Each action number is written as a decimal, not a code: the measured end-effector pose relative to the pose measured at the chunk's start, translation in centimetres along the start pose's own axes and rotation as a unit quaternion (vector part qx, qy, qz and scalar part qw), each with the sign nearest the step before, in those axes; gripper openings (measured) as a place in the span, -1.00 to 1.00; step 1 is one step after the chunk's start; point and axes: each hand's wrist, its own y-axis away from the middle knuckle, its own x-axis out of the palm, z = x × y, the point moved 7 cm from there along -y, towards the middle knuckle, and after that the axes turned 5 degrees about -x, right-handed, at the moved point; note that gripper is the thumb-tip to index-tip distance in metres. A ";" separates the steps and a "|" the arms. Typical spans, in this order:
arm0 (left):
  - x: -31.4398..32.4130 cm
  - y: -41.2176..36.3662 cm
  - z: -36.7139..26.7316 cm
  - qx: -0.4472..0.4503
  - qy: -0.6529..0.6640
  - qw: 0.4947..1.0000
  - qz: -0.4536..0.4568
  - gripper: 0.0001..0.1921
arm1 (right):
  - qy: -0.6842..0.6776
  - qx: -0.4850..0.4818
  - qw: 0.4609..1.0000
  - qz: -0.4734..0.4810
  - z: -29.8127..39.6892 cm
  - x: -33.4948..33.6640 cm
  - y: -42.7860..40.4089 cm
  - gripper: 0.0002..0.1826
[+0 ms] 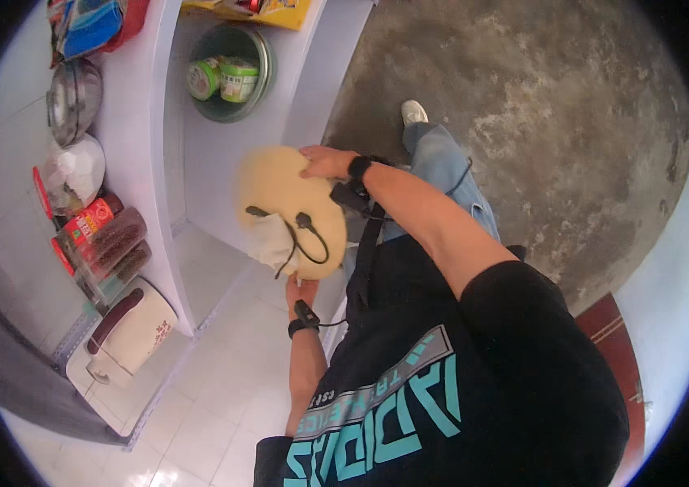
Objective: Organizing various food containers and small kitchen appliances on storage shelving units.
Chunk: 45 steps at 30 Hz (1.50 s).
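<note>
Before me is a beige, rounded object with a flat, smooth top, perhaps a pad or a seat. My right hand grips its far right rim, the fingers spread over the edge. At the near edge, my left hand holds it from below, partly hidden by the rim. A short black cable with thick ends lies looped on top, next to a crumpled white paper or cloth. Each wrist wears a black strap with a small device.
A white shelf unit stands left. In it, a green-tinted bowl holds two green-labelled tubs. On its upper surface are a steel pot, several jars and a cream kettle. Concrete floor lies right.
</note>
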 end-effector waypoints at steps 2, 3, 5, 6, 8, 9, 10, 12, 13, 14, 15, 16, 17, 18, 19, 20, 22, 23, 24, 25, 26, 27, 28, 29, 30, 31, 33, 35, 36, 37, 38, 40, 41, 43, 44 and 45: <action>-1.3 0.0 -0.1 0.002 0.009 1.000 -0.012 -0.72 | -0.044 0.065 0.997 -0.016 0.4 1.2 -0.4 -0.48; -1.9 0.1 -0.1 0.007 0.014 1.000 -0.017 -0.72 | -0.084 0.125 0.988 -0.040 -0.1 1.5 0.0 -0.51; -1.5 0.2 0.5 -0.015 0.035 0.999 0.005 -0.71 | -0.060 0.115 0.987 -0.094 -2.6 2.4 -0.2 -0.54; -1.2 0.3 0.4 -0.026 0.060 0.997 0.030 -0.71 | -0.037 0.095 0.985 -0.142 -2.9 2.5 -0.5 -0.56; -2.5 -3.0 -0.9 0.019 -0.067 0.996 0.056 -0.71 | -0.061 0.098 0.980 -0.160 -4.1 2.2 -1.4 -0.58; -1.9 -3.4 -1.2 0.058 -0.183 0.978 0.082 -0.71 | -0.077 0.105 0.977 -0.170 -4.1 2.1 -1.5 -0.60; -1.6 -4.0 -1.2 0.053 -0.192 0.976 0.083 -0.71 | -0.081 0.109 0.974 -0.180 -4.0 2.1 -1.6 -0.60; -1.2 -3.0 0.4 -0.085 0.196 0.975 -0.062 -0.71 | -0.010 0.161 0.967 -0.195 -2.7 2.6 -1.5 -0.52; -2.0 -5.4 -2.4 0.026 -0.079 0.996 0.013 -0.73 | -0.019 0.163 0.965 -0.203 -1.9 3.1 -1.8 -0.52; -0.6 -5.8 -2.2 0.017 -0.093 0.995 0.017 -0.73 | -0.044 0.165 0.959 -0.225 -2.8 2.7 -1.7 -0.55; 1.6 -5.5 -1.4 -0.038 0.004 0.999 0.035 -0.74 | -0.070 0.163 0.953 -0.245 -3.5 2.4 -1.8 -0.57; 4.3 -4.6 -0.6 -0.090 0.103 0.989 0.049 -0.75 | -0.073 0.165 0.950 -0.255 -4.0 2.3 -2.2 -0.57; 6.3 -3.0 -0.2 -0.117 0.097 0.988 0.034 -0.78 | -0.070 0.170 0.945 -0.272 -4.3 2.8 -2.5 -0.60; 7.4 -2.8 -0.5 -0.114 0.090 0.989 0.030 -0.78 | -0.069 0.172 0.939 -0.291 -4.2 3.0 -2.8 -0.64; 8.1 -2.9 -1.0 -0.101 0.053 0.993 0.034 -0.76 | -0.076 0.173 0.938 -0.290 -3.6 3.3 -3.2 -0.64; 8.5 -3.0 -1.6 -0.086 0.018 0.995 0.037 -0.75 | -0.094 0.178 0.931 -0.304 -2.9 3.3 -3.5 -0.64; 9.6 -3.2 -2.0 -0.065 -0.056 0.995 0.045 -0.71 | -0.116 0.185 0.921 -0.321 -2.3 3.5 -3.8 -0.65; 10.3 -3.2 -2.0 -0.058 -0.095 0.993 0.051 -0.69 | -0.097 0.181 0.928 -0.312 -2.0 3.6 -4.3 -0.66; 11.9 -2.3 -1.1 -0.070 -0.105 0.991 0.048 -0.69 | -0.075 0.184 0.930 -0.309 -2.4 3.3 -4.2 -0.67; 13.6 -1.3 -0.2 -0.079 -0.102 0.991 0.046 -0.68 | -0.075 0.195 0.925 -0.318 -3.2 2.7 -3.8 -0.67; 14.6 -0.6 -0.3 -0.078 -0.094 0.992 0.044 -0.68 | -0.036 0.216 0.919 -0.328 -3.0 2.3 -4.0 -0.70; 15.0 -2.0 -0.8 -0.073 -0.079 0.992 0.073 -0.66 | 0.004 0.237 0.911 -0.338 -3.0 1.7 -3.8 -0.71; 15.0 -2.5 -1.5 -0.078 -0.083 0.991 0.074 -0.66 | 0.004 0.241 0.908 -0.343 -3.2 1.3 -3.3 -0.71; 14.9 -3.6 -1.8 -0.135 0.037 0.988 0.071 -0.62 | 0.040 0.204 0.935 -0.286 -3.1 1.1 -3.4 -0.71; 15.3 -4.1 -1.5 -0.194 0.156 0.966 0.066 -0.58 | 0.077 0.169 0.956 -0.228 -3.4 0.9 -3.0 -0.69; 16.5 -4.4 -1.8 -0.217 0.168 0.952 0.139 -0.49 | 0.106 0.145 0.953 -0.242 -3.9 -0.4 -1.2 -0.70; 18.1 -4.6 -1.7 -0.194 0.187 0.953 0.139 -0.46 | 0.150 0.139 0.959 -0.197 -5.5 -3.5 3.4 -0.69; 19.0 -4.3 -1.7 -0.165 0.164 0.960 0.158 -0.46 | 0.154 0.186 0.937 -0.254 -8.0 -7.2 10.7 -0.70; 19.5 -4.9 -2.3 -0.130 0.077 0.981 0.124 -0.50 | 0.198 0.211 0.923 -0.254 -8.6 -9.4 13.4 -0.71; 21.0 -5.3 -1.9 -0.104 -0.021 0.990 0.094 -0.53 | 0.255 0.295 0.877 -0.280 -13.7 -11.7 18.5 -0.71; 21.5 -6.0 -2.5 -0.102 -0.023 0.989 0.105 -0.53 | 0.276 0.318 0.854 -0.305 -15.8 -12.9 22.8 -0.71; 20.3 -7.6 -5.0 -0.068 -0.284 0.948 0.123 -0.62 | 0.205 0.445 0.765 -0.418 -16.0 -13.6 29.3 -0.73; 20.8 -8.4 -5.9 -0.035 -0.368 0.919 0.139 -0.64 | 0.204 0.412 0.789 -0.408 -17.3 -14.0 31.3 -0.72; 20.8 -10.8 -8.7 0.032 -0.502 0.850 0.159 -0.66 | 0.074 0.394 0.795 -0.455 -18.1 -14.0 32.0 -0.72; 20.8 -12.0 -10.4 0.060 -0.555 0.813 0.166 -0.65 | -0.057 0.401 0.764 -0.503 -17.8 -12.9 32.1 -0.73; 21.2 -13.1 -11.0 0.066 -0.574 0.804 0.142 -0.66 | -0.115 0.349 0.765 -0.528 -17.7 -12.8 32.0 -0.75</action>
